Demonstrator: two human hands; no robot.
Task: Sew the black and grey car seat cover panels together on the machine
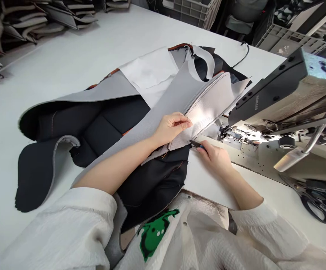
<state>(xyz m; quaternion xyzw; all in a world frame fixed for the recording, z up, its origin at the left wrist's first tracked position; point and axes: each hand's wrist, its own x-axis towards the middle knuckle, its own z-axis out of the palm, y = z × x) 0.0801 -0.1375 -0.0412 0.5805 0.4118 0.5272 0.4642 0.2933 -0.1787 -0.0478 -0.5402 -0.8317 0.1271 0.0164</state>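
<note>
A large sewn cover piece, black on one face and grey on the other, lies folded over the white table. My left hand rests on its grey side by a seam, with thumb and fingers pinched together at the fabric. Just to the right, my right hand is closed around a small dark cutting tool, which looks like thread snips. The tool's tip touches the edge of the grey fabric beside the seam. A few loose orange threads hang near that edge.
A sewing machine stands close on the right, its needle area beside the fabric. Black scissors lie at the right. Stacked fabric pieces sit at the far left. Grey plastic crates stand beyond the table.
</note>
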